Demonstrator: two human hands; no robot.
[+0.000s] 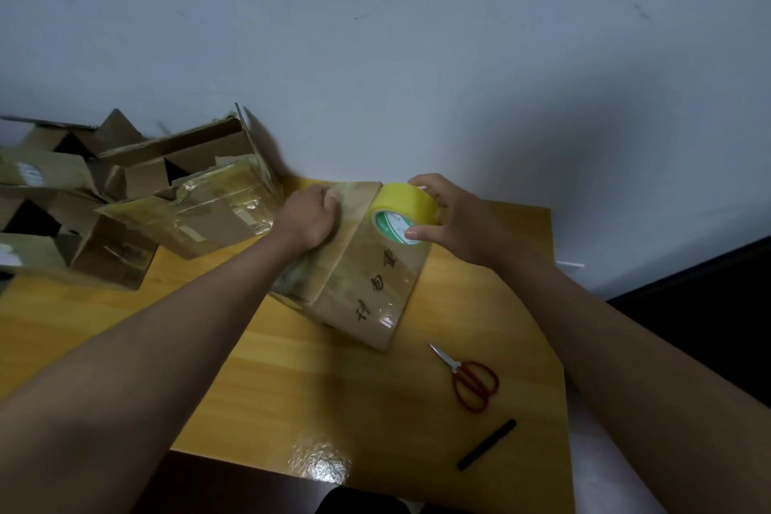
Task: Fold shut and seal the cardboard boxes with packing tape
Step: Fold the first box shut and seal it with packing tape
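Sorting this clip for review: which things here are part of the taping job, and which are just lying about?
In use:
- cardboard box, held down by the left hand
- yellow tape roll, gripped by the right hand
- scissors, likely for cutting the tape
- pile of other boxes, waiting or already taped

Lying about:
- black marker on the table

I am seeing one box (354,259) under my hands. I am seeing one roll of yellow tape (402,213). I am counting two hands, my left hand (311,217) and my right hand (448,215). I am seeing one pair of red scissors (469,378) and one black pen (486,444). A pile of more boxes (125,196) is sitting on the left, too jumbled for me to count.
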